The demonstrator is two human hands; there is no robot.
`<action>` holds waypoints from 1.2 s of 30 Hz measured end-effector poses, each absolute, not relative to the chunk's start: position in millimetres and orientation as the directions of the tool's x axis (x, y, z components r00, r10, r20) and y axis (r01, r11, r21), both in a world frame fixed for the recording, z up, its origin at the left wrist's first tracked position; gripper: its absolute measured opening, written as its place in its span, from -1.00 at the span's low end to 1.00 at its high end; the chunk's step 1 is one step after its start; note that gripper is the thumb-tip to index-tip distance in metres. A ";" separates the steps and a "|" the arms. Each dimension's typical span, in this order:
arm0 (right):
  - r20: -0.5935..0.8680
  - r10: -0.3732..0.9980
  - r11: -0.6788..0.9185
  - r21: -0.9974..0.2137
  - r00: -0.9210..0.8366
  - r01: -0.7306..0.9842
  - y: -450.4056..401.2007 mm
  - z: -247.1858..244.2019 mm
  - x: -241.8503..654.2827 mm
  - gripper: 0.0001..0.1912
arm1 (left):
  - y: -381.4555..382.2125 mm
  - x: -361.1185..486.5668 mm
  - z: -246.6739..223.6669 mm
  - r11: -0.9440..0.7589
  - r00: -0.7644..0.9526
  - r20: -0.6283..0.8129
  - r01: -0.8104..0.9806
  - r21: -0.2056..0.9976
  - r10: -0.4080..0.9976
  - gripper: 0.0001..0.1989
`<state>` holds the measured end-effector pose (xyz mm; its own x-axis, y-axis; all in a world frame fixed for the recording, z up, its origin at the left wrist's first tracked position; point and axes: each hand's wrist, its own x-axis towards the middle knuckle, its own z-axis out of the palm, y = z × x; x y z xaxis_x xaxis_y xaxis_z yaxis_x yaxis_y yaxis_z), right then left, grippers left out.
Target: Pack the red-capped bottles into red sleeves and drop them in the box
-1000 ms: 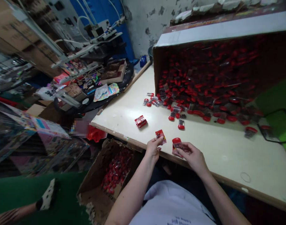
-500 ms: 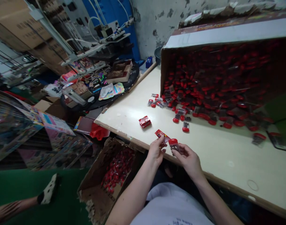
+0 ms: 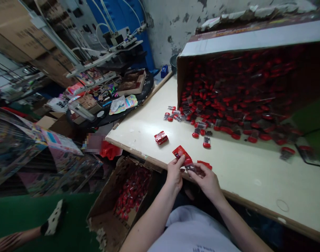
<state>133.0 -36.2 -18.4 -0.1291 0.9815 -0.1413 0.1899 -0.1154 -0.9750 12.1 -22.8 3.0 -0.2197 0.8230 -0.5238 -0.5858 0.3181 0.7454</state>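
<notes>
Red printed card (image 3: 182, 153): above the table (image 3: 241, 168) near its front edge, pinched by my left hand (image 3: 175, 171), thumb on top. See-through container (image 3: 193, 168), dark contents, overlaps the card's near corner in view; my right hand (image 3: 208, 180) has thumb and fingers clamped on it. Whether the 2 actually touch, can't tell. Main risk: smooth plastic slipping under a narrow pinch and dropping off the edge. Thin card could crease if pushed off-centre. Red piece (image 3: 205, 163) behind my right fingers, held or lying, can't tell; a finger shift could knock it. Further out, red bundle (image 3: 161, 138) could scatter if brushed. Loose containers (image 3: 206, 142) and the tipped carton (image 3: 241, 42): a bump could spill more. Lower box (image 3: 107, 199) sits below the edge; a fumbled piece might land there.
</notes>
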 end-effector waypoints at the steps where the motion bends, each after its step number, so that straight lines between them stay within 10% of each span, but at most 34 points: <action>1: -0.139 0.982 -0.112 -0.974 -0.128 0.197 -36.0 -18.7 133.0 -0.65 | -23.5 12.0 3.7 0.321 -0.202 -0.523 -0.594 0.738 0.828 -0.66; 36: -0.230 0.927 -0.250 -0.968 -0.295 -0.034 -35.8 2.8 138.4 -0.71 | -31.7 9.2 13.6 0.417 -0.003 -0.514 -0.581 0.699 0.858 -0.70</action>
<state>138.4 -35.8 2.8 -0.2952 0.9274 -0.2296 -0.0338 -0.2503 -0.9676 9.2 -31.7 13.6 -0.0030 0.8580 -0.5137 -0.5812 0.4165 0.6991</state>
